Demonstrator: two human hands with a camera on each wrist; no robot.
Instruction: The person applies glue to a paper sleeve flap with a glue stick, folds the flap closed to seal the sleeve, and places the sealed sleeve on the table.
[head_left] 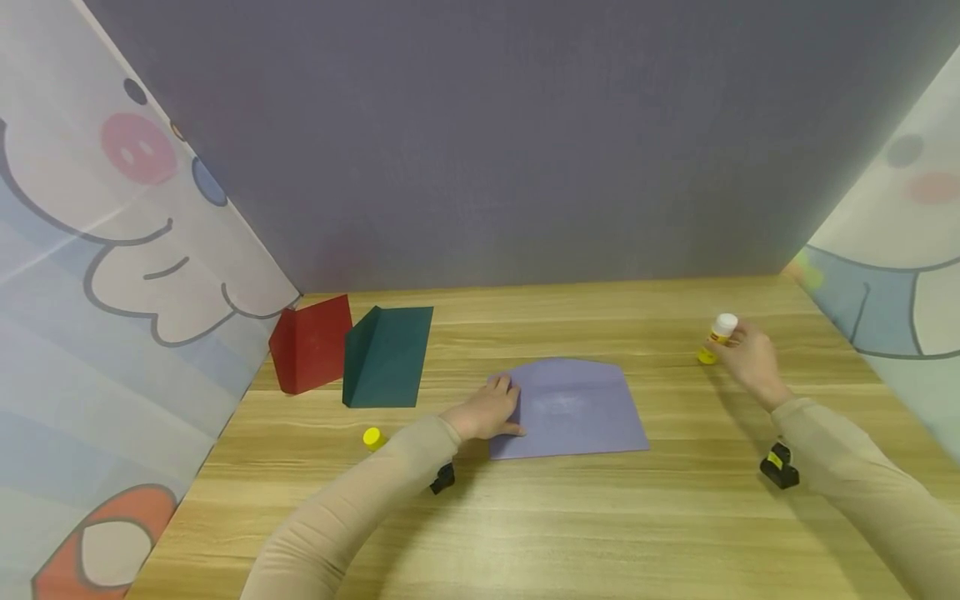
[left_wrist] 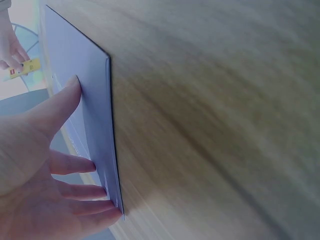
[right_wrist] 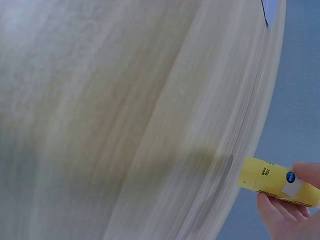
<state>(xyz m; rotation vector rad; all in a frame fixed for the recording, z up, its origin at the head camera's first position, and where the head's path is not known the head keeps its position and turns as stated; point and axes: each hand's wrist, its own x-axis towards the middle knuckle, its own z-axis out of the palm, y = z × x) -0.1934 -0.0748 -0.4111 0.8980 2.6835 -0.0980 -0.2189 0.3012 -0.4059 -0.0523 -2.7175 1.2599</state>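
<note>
My left hand (head_left: 487,412) rests on the left side of a purple sheet of paper (head_left: 577,408). Its fingers and thumb are spread across the paper near a crease, as the left wrist view also shows. Whitish, shiny streaks mark the middle of the sheet. Off to the right, my right hand (head_left: 752,362) grips a yellow glue stick (right_wrist: 272,181) between thumb and fingers. The glue stick leans a little, its white end up, close over the wooden table (head_left: 570,533).
Two creased sheets, one red (head_left: 322,346) and one dark green (head_left: 397,358), stand partly folded at the back left. A yellow cap (head_left: 373,438) lies beside the left forearm. A grey wall (head_left: 487,150) rises behind the table, with printed cartoon panels on both sides.
</note>
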